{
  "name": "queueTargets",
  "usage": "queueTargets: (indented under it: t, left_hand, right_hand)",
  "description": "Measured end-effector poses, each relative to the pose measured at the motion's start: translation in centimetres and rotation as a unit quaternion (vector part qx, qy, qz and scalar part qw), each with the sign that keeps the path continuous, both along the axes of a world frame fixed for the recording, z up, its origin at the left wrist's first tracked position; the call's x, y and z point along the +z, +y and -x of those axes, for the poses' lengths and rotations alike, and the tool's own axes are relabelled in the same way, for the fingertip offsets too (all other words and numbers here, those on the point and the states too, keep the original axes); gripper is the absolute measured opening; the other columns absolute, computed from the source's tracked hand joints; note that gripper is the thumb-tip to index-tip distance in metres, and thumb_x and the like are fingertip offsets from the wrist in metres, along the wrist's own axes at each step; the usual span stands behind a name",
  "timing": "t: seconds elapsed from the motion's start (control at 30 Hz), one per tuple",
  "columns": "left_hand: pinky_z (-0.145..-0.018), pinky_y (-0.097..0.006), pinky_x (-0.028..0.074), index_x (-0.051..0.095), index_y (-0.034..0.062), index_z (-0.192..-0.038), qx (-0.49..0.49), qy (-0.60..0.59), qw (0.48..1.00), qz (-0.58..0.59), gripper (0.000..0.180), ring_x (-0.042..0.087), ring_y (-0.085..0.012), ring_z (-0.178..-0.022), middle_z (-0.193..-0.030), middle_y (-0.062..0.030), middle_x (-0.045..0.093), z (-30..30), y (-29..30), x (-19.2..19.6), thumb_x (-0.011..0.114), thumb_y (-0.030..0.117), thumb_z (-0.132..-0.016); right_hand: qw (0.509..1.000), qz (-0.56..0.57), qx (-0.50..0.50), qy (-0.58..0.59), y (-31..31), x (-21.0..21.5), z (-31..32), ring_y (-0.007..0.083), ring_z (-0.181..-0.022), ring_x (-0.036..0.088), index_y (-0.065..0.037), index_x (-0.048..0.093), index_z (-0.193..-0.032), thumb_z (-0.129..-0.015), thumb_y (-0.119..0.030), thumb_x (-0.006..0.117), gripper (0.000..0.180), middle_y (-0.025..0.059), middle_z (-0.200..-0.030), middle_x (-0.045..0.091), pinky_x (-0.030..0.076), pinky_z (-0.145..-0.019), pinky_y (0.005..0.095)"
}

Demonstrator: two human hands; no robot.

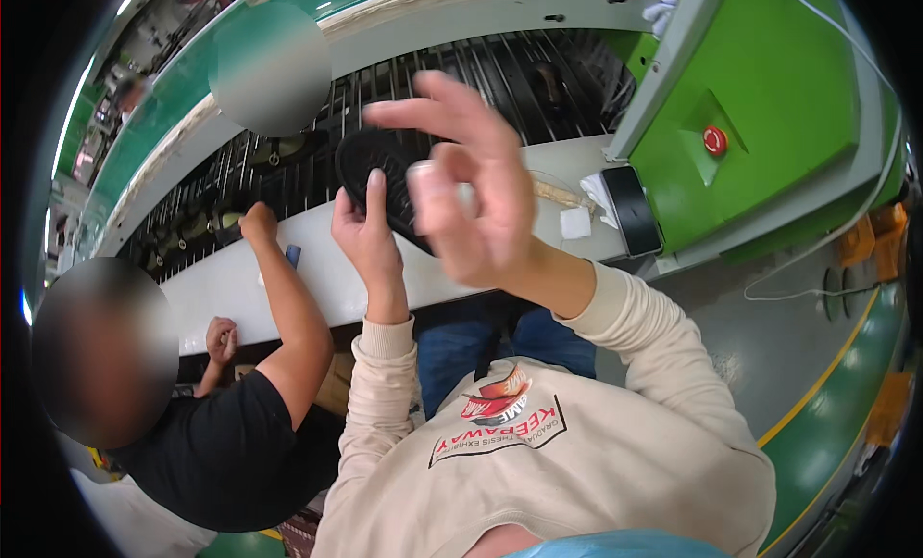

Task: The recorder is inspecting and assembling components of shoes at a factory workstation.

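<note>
A black, ribbed shoe sole (pixel 358 157) is gripped in my left hand (pixel 370 241), the thumb lying across its face. It is held above the pale ledge, in front of the conveyor. My right hand (pixel 481 198) is raised close to the camera, over the sole's right end, and is blurred. Two of its fingers stretch out to the upper left. Its thumb and another finger bend together into a ring; anything between their tips is too blurred to make out. Part of the sole is hidden behind this hand.
A rod conveyor (pixel 500 87) carrying dark shoe parts runs behind the white ledge (pixel 322 270). On the left, a co-worker's hand (pixel 258 223) reaches to the conveyor. To the right lie a black phone (pixel 631 210) and white scraps (pixel 575 223), beside a green machine panel (pixel 750 145) with a red button (pixel 714 141).
</note>
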State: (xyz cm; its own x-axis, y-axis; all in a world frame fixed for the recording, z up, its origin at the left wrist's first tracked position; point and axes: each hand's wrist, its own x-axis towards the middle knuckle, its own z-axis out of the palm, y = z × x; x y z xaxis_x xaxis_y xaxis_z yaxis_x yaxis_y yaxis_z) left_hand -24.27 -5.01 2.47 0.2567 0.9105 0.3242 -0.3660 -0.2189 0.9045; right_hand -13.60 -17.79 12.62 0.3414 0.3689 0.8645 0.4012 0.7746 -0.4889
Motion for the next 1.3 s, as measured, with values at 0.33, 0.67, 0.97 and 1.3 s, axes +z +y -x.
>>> queueTargets:
  t: [0.33, 0.67, 0.97, 1.3]
  left_hand:
    - [-0.083, -0.024, 0.056, 0.074, 0.0002, -0.116, -0.042, -0.048, 0.997, 0.038, 0.015, 0.07, -0.0082, -0.094, -0.108, -0.0039, 0.077, -0.9, 1.2, 2.3, 0.076, 0.011, -0.106]
    - [-0.071, -0.018, 0.046, 0.071, -0.0009, -0.12, -0.043, -0.007, 0.988, -0.145, 0.022, 0.06, -0.0033, -0.085, -0.096, 0.0025, 0.069, 1.2, -1.3, 6.9, 0.076, 0.017, -0.108]
    - [-0.074, -0.019, 0.052, 0.073, -0.0052, -0.12, -0.056, -0.043, 0.986, -0.151, 0.024, 0.067, -0.0057, -0.085, -0.099, -0.0026, 0.077, 2.1, -2.4, 8.9, 0.078, 0.013, -0.105]
    - [-0.075, -0.018, 0.051, 0.075, -0.0028, -0.116, -0.148, -0.013, 0.989, -0.005, 0.02, 0.064, -0.0023, -0.082, -0.096, 0.0012, 0.075, 0.2, -0.4, 3.7, 0.075, 0.016, -0.108]
  right_hand:
    - [0.997, 0.052, 0.023, -0.054, -0.3, -0.7, 1.4, 0.0085, -0.071, 0.067, 0.004, 0.023, -0.166, -0.098, 0.006, 0.062, 0.079, 0.0327, -0.16, 0.051, 0.054, -0.068, 0.0219]
    - [0.985, 0.124, -0.114, 0.034, 3.4, -1.1, -1.5, 0.0153, -0.088, 0.074, -0.003, 0.072, -0.123, -0.095, -0.014, 0.088, 0.034, 0.0065, -0.103, 0.076, 0.06, -0.08, 0.029]
    - [0.975, 0.156, 0.069, 0.14, 0.8, -0.3, -1.5, 0.0062, -0.092, 0.07, -0.001, 0.074, -0.123, -0.103, -0.014, 0.081, 0.025, 0.003, -0.105, 0.076, 0.057, -0.082, 0.0232]
    - [0.923, 0.26, 0.107, 0.265, 2.4, -6.3, -3.3, 0.0063, -0.099, 0.069, -0.001, 0.07, -0.119, -0.107, -0.015, 0.076, 0.019, 0.0031, -0.108, 0.075, 0.056, -0.089, 0.0228]
